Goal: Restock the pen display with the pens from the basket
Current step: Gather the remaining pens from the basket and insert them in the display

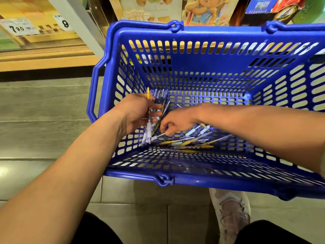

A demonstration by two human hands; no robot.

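A blue plastic basket (193,34) stands on the floor in front of me, with several loose pens (190,142) lying on its bottom. My left hand (135,113) is inside the basket and grips a bundle of pens (149,127), their tips pointing down and caps sticking up above the fingers. My right hand (177,122) reaches in from the right and pinches one pen (159,136) off the pile, next to the bundle. The pen display is not in view.
Shelves with price tags (17,29) and colourful boxed goods (202,11) stand behind the basket. A grey metal upright (79,23) runs down at the left. My knees and a white shoe (232,213) are below the basket on the tiled floor.
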